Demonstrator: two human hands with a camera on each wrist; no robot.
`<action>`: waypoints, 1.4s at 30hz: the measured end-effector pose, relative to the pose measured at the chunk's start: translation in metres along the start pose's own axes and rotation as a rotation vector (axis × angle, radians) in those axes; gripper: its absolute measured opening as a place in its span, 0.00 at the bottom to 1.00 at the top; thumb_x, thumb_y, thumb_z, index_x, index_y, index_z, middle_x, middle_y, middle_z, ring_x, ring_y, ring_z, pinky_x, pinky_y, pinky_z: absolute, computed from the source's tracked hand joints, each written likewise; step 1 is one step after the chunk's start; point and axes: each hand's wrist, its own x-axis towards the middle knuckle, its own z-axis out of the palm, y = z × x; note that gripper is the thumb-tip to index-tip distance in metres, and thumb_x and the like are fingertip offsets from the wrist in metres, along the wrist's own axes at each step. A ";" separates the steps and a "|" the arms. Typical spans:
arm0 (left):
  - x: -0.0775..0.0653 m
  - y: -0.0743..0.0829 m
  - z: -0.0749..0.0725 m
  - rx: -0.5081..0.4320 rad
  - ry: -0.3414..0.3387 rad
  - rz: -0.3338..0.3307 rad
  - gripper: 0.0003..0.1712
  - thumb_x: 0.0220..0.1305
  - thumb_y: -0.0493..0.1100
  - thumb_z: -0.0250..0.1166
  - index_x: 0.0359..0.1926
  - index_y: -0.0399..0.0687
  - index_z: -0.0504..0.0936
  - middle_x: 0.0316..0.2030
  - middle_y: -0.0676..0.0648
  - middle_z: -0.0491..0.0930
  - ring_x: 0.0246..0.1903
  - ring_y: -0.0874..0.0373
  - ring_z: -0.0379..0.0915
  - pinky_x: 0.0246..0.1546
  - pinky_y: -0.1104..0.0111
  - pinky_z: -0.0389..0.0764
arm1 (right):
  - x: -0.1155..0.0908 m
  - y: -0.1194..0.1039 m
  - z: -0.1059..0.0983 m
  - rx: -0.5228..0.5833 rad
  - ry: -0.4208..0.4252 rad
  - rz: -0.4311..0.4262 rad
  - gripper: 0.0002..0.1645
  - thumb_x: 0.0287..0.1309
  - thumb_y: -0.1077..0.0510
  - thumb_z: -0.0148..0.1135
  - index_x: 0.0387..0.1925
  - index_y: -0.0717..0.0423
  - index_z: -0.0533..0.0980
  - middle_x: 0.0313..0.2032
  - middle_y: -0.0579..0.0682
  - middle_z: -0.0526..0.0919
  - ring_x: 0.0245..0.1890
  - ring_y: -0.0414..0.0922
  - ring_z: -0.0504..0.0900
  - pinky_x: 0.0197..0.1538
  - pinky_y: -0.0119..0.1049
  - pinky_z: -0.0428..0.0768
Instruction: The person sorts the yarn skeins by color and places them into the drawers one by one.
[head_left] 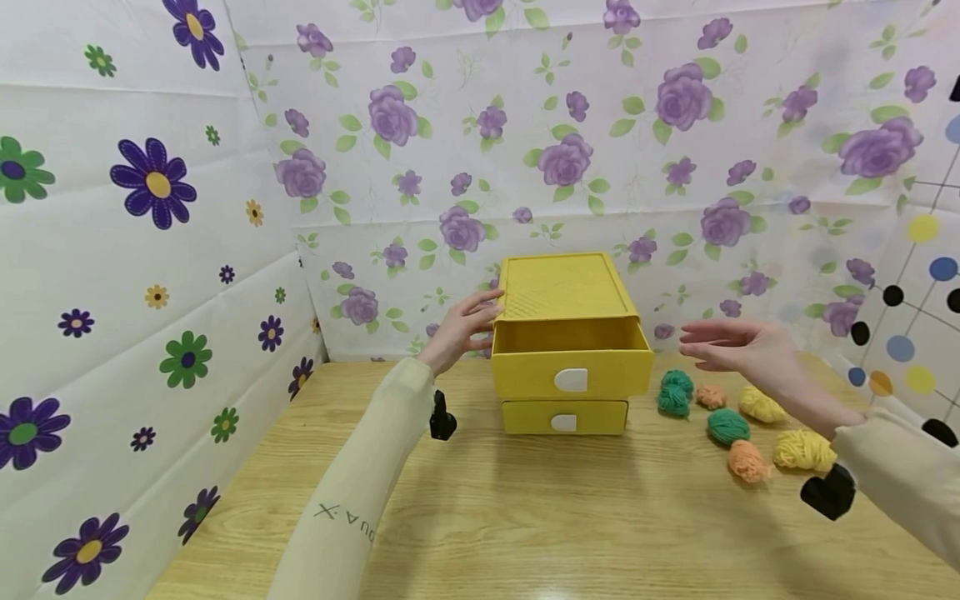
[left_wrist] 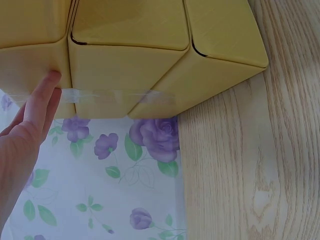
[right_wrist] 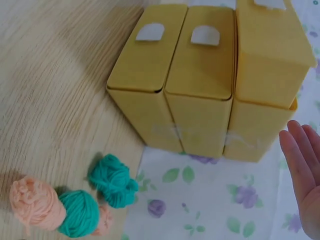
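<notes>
A yellow drawer cabinet (head_left: 562, 287) stands on the table with its top drawer (head_left: 528, 377) pulled out toward me. The inside of that drawer shows only in part. Two lower drawers, each with a white tab, appear closed in the right wrist view. My left hand (head_left: 461, 330) is at the cabinet's upper left side, its fingertips (left_wrist: 52, 77) right at the side wall and its fingers fairly straight. To the right of the cabinet, my right hand (head_left: 750, 354) hovers in the air with extended fingers (right_wrist: 299, 150), apart from the cabinet and holding nothing.
Several small yarn balls lie right of the cabinet: teal yarn (head_left: 728, 426), peach yarn (head_left: 747, 461) and yellow yarn (head_left: 804, 451). The wooden table (head_left: 465, 525) meets a flowered cloth wall (head_left: 480, 125) behind the cabinet. Another patterned cloth (head_left: 97, 275) hangs at the left.
</notes>
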 end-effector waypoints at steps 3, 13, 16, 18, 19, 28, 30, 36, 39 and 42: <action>-0.001 0.001 -0.001 -0.015 -0.013 -0.004 0.27 0.66 0.44 0.55 0.65 0.52 0.64 0.53 0.41 0.67 0.48 0.45 0.69 0.46 0.53 0.71 | 0.001 0.007 -0.005 -0.016 0.033 0.029 0.24 0.57 0.57 0.60 0.54 0.63 0.72 0.44 0.49 0.80 0.41 0.44 0.79 0.39 0.39 0.77; -0.013 0.015 0.005 0.008 -0.050 0.005 0.28 0.68 0.41 0.52 0.67 0.46 0.59 0.56 0.39 0.64 0.52 0.41 0.64 0.48 0.52 0.68 | 0.003 0.035 -0.022 -0.107 0.035 0.050 0.27 0.56 0.57 0.62 0.55 0.66 0.71 0.43 0.45 0.80 0.40 0.45 0.79 0.37 0.39 0.78; -0.015 0.019 0.006 0.017 -0.052 -0.004 0.28 0.68 0.42 0.52 0.67 0.46 0.59 0.56 0.39 0.63 0.52 0.41 0.63 0.49 0.51 0.67 | 0.001 0.044 -0.027 -0.151 -0.018 0.059 0.27 0.56 0.57 0.62 0.56 0.65 0.70 0.46 0.47 0.78 0.40 0.43 0.79 0.37 0.37 0.78; -0.015 0.020 0.006 0.025 -0.050 -0.009 0.28 0.67 0.42 0.52 0.67 0.46 0.58 0.56 0.39 0.63 0.52 0.42 0.64 0.49 0.52 0.68 | 0.000 0.050 -0.031 -0.192 -0.055 0.068 0.29 0.57 0.55 0.61 0.57 0.65 0.69 0.50 0.51 0.76 0.40 0.40 0.79 0.38 0.35 0.78; -0.015 0.020 0.006 0.027 -0.049 -0.010 0.29 0.67 0.42 0.53 0.67 0.46 0.58 0.56 0.39 0.63 0.52 0.42 0.64 0.49 0.52 0.68 | -0.001 0.053 -0.032 -0.210 -0.060 0.081 0.29 0.57 0.54 0.61 0.57 0.65 0.69 0.51 0.54 0.74 0.40 0.40 0.79 0.38 0.35 0.78; -0.005 0.004 0.000 0.009 -0.013 -0.008 0.27 0.65 0.45 0.56 0.64 0.52 0.64 0.54 0.40 0.65 0.50 0.41 0.65 0.45 0.54 0.72 | -0.006 0.077 -0.038 -0.352 -0.090 0.118 0.33 0.55 0.50 0.62 0.58 0.64 0.67 0.52 0.65 0.71 0.42 0.42 0.78 0.40 0.42 0.77; -0.002 -0.001 -0.001 0.014 0.003 -0.005 0.26 0.65 0.45 0.57 0.63 0.54 0.66 0.53 0.41 0.66 0.49 0.42 0.66 0.43 0.56 0.73 | -0.007 0.084 -0.039 -0.366 -0.092 0.111 0.34 0.55 0.50 0.62 0.58 0.65 0.67 0.52 0.66 0.71 0.42 0.46 0.78 0.40 0.43 0.77; 0.000 -0.005 -0.001 0.025 0.028 0.008 0.26 0.64 0.45 0.57 0.63 0.54 0.66 0.52 0.41 0.67 0.47 0.43 0.68 0.42 0.56 0.74 | -0.010 0.099 -0.042 -0.406 -0.088 0.097 0.34 0.53 0.49 0.63 0.57 0.65 0.68 0.50 0.66 0.72 0.43 0.55 0.77 0.38 0.41 0.78; 0.000 -0.004 -0.001 0.033 0.033 0.010 0.26 0.64 0.45 0.57 0.63 0.54 0.66 0.52 0.41 0.67 0.47 0.45 0.69 0.41 0.57 0.75 | -0.011 0.105 -0.043 -0.427 -0.098 0.068 0.33 0.53 0.52 0.64 0.57 0.66 0.68 0.50 0.67 0.72 0.44 0.60 0.75 0.37 0.41 0.78; 0.000 -0.003 -0.001 0.039 0.033 0.011 0.26 0.65 0.45 0.57 0.63 0.55 0.66 0.52 0.42 0.67 0.47 0.45 0.69 0.41 0.58 0.75 | -0.011 0.111 -0.042 -0.484 -0.122 0.073 0.32 0.53 0.53 0.64 0.55 0.68 0.69 0.49 0.68 0.73 0.43 0.60 0.75 0.35 0.40 0.78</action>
